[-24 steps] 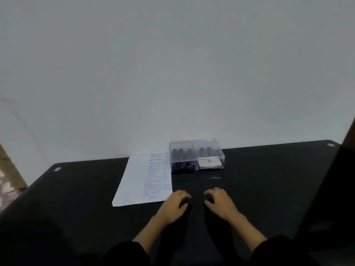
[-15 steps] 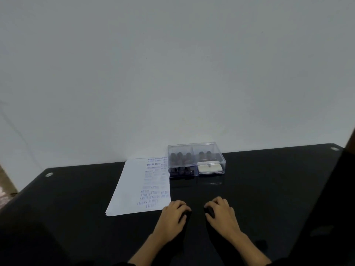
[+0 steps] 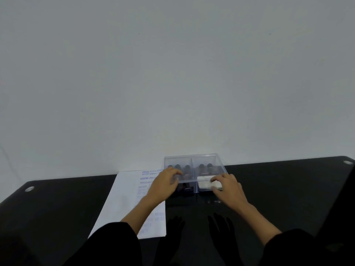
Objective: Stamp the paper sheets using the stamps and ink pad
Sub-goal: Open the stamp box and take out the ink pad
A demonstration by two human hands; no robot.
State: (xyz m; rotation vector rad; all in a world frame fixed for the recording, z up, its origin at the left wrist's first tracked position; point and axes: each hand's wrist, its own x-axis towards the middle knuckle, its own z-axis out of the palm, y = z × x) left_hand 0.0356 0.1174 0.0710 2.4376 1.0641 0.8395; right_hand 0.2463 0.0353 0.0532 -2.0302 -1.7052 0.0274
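Grasp unclear: your left hand (image 3: 164, 182) and right hand (image 3: 228, 186) touch the clear box (image 3: 201, 160) at its 7 and 5 o'clock corners, paper sheets (image 3: 124, 198) at its 9 o'clock.

A glossy black table (image 3: 288, 189) meets a pale wall (image 3: 172, 73). On it lie a stack of paper sheets (image 3: 123, 204) and, just right of them, a clear plastic box (image 3: 194, 160).

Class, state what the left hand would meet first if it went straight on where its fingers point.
The left hand would meet the clear box, probably its lid edge; contact is unclear.
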